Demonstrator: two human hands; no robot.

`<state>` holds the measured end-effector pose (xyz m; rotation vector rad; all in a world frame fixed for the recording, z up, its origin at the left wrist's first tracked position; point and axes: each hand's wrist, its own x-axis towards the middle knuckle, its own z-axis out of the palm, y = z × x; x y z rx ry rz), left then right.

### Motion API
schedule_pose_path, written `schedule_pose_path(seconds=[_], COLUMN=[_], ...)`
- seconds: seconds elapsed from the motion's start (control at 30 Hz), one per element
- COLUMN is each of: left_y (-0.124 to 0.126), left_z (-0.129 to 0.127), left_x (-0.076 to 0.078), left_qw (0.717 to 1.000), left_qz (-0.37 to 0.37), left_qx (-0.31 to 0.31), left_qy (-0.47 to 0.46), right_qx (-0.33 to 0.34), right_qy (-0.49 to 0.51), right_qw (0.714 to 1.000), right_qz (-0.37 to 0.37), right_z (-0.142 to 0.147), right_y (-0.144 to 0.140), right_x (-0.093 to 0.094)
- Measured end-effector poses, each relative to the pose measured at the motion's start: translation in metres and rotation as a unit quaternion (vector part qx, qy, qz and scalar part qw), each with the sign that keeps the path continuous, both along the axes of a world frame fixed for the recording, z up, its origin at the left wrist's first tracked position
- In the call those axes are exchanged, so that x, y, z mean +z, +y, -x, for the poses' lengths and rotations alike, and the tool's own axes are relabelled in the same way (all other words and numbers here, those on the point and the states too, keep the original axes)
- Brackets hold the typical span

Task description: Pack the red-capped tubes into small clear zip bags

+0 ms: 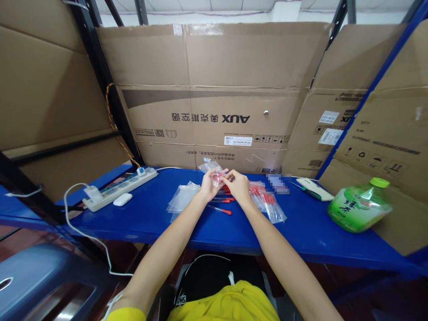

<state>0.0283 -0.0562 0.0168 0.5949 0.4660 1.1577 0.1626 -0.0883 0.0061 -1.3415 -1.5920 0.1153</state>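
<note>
Over the blue table, my left hand (pixel 209 185) is closed on a clear plastic bag (pixel 209 166) with something red inside it. My right hand (pixel 238 184) meets it there, its fingers pinched at the bag's near right side. Beneath and between the hands lie several thin clear droppers with red bulbs (pixel 226 212), partly hidden. A stack of flat clear bags (pixel 183 199) rests left of my left hand. To the right of my right hand is a pile of bags holding red-ended pieces (pixel 269 201).
A white power strip (pixel 122 189) and a white case (pixel 122 199) sit on the left of the blue table (pixel 220 234). At right are a green-handled screwdriver (pixel 310 192), a white flat object (pixel 319 187) and a large green tea bottle (pixel 358 208). Cardboard (pixel 214 62) walls the back.
</note>
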Motion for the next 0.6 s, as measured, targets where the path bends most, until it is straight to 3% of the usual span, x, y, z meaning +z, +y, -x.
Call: schedule_pose_path(seconds=[0.2, 0.4, 0.5, 0.6], left_y=[0.002, 0.002, 0.003, 0.005], left_z=[-0.001, -0.001, 0.0, 0.004], left_x=[-0.003, -0.004, -0.003, -0.001], left_qw=[1.0, 1.0, 0.999, 0.997], left_qz=[0.009, 0.019, 0.034, 0.055], left_qx=[-0.016, -0.021, -0.023, -0.01], left_qy=[-0.009, -0.01, -0.029, -0.058], right_qx=[-0.02, 0.079, 0.109, 0.093], right_qy=[0.132, 0.287, 0.294, 0.215], right_qw=[0.991, 0.952, 0.946, 0.969], right_qz=[0.028, 0.071, 0.082, 0.078], right_z=[-0.002, 0.001, 0.001, -0.007], right_y=[0.008, 0.018, 0.019, 0.016], right_x=[-0.007, -0.015, -0.014, -0.01])
